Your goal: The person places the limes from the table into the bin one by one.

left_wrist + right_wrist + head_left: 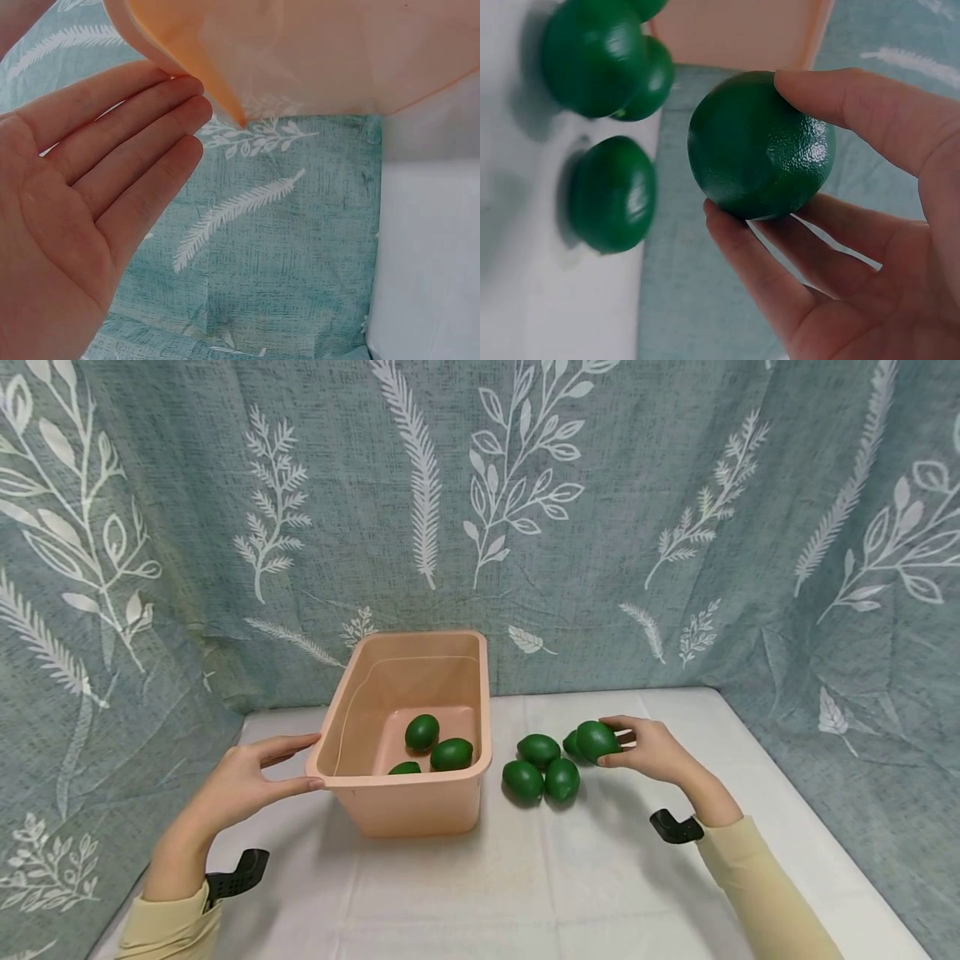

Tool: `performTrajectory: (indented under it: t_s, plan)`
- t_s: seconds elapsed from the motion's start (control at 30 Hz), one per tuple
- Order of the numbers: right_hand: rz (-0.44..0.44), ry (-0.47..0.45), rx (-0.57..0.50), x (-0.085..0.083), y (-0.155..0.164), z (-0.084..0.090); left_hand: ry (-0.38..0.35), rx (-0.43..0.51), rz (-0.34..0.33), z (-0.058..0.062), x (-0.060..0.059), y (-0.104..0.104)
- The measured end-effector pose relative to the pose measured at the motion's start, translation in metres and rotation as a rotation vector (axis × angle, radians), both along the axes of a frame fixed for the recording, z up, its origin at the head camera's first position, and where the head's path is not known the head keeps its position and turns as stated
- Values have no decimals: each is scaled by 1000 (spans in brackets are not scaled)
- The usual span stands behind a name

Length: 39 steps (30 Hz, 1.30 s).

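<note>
The right hand (648,750) grips one dark green, glossy, egg-shaped fruit (597,740) between thumb and curled fingers. The right wrist view confirms this: the thumb lies across the top of the held fruit (759,145) and the fingers (757,262) cup it from below. The held fruit sits just above the white cloth-covered counter (600,877), at the right edge of a cluster of loose green fruits.

That cluster lies just right of the bin. Three fruits (542,770) rest on the counter, touching or nearly touching one another, and a fourth (572,742) is partly hidden behind the held fruit.

The left hand (247,781) is spread with straight fingers. Its fingertips touch the near left corner of the rim of the rectangular, peach-coloured plastic bin (408,806); the thumb lies near the left wall. The left wrist view shows the flat palm (67,217) beside the bin corner (225,90), holding nothing.

Three more green fruits (435,747) lie together on the bin floor, toward its near side.

A teal fabric backdrop (480,510) with white leaf print hangs behind and beside the counter.
</note>
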State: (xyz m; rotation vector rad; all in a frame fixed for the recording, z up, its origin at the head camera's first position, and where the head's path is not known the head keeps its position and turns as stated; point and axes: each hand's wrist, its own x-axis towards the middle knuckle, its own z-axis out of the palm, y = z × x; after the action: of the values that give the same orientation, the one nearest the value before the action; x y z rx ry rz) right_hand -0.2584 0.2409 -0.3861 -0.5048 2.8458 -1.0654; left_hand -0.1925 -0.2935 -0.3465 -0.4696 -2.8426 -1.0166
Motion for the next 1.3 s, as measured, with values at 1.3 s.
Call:
performTrajectory:
  t_s: [1.3]
  plan:
    - [251,-24,23,-42,-92,113,8,1,0,0,-1,-1]
